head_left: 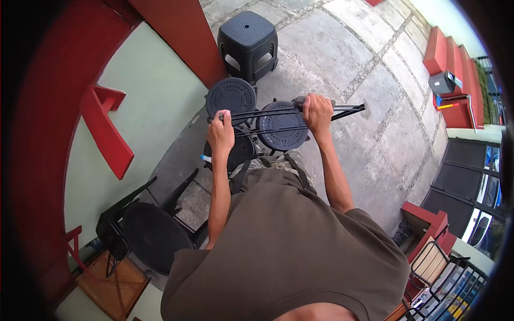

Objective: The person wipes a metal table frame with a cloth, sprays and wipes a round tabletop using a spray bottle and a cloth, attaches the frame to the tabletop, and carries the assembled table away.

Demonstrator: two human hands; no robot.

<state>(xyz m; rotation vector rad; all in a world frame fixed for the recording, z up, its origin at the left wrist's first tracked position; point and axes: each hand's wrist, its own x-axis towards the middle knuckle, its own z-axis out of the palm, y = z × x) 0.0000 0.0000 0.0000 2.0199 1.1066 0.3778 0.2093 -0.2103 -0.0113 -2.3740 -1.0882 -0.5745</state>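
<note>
Together, the left hand (220,134) and right hand (318,114) are wrapped around a slim black rod frame (267,113) at upper centre, crossing before a round perforated stool (282,140).

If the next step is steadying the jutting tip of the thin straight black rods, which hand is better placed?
Right, I'd judge. The right hand holds the thin straight black rods nearer that tip, which juts out past it, while the left hand is at their opposite end.

Arms (334,174) outstretched, left grip (221,134) and right grip (318,114) curled, well apart.
</note>
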